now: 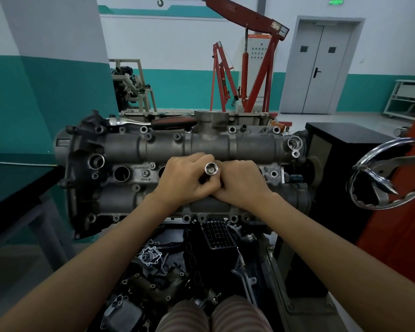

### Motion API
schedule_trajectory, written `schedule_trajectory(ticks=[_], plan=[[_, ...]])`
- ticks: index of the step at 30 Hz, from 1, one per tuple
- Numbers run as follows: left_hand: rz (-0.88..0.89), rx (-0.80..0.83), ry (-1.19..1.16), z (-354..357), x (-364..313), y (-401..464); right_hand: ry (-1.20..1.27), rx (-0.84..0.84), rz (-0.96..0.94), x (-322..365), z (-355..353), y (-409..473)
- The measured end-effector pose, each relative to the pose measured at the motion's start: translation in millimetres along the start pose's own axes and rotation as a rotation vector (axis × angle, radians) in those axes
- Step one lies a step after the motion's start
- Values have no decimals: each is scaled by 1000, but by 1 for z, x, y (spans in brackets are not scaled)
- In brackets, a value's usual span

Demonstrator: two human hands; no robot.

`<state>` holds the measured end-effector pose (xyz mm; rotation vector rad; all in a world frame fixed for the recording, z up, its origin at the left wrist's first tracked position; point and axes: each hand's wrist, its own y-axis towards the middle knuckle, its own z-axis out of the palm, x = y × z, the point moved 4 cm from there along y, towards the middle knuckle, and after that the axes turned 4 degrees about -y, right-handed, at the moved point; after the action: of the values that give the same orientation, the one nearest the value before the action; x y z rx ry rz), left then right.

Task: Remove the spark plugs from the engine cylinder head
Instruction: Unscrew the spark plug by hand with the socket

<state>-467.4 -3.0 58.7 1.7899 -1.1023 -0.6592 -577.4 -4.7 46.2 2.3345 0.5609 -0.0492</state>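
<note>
Cylinder head (pixel 134 149) on stand, both hands at its centre row of plug wells.
Left hand (pixel 185 178) curled around a chrome socket (pixel 211 169), open end up, over a middle well. Right hand (pixel 243 182) fingers curled against the socket's lower part; contents hidden. Ratchet (pixel 151 122) lies along far edge. One empty well (pixel 121 173) visible at left.

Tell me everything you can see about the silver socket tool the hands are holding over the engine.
The socket is a shiny, chrome-looking metal tube, its open upper end facing the camera and showing a faceted inner wall. It stands tilted over the middle of the cylinder head. The left hand curls round its lower part, and the right hand closes in against it from the other side. Its lower end is hidden.
</note>
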Motion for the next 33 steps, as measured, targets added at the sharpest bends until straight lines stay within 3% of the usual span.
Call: schedule_trajectory(ticks=[8,20,28,33], plan=[[0,-48,-46,1,7,-3,17,9,76,-3,-1,-2],[-73,71,-64,0,-1,-3,31,-114,-27,5,-10,-5],[-99,-15,-86,2,7,-9,1,-9,43,-1,-3,-3],[-92,15,-103,2,3,-6,52,-2,53,-3,-3,-4]])
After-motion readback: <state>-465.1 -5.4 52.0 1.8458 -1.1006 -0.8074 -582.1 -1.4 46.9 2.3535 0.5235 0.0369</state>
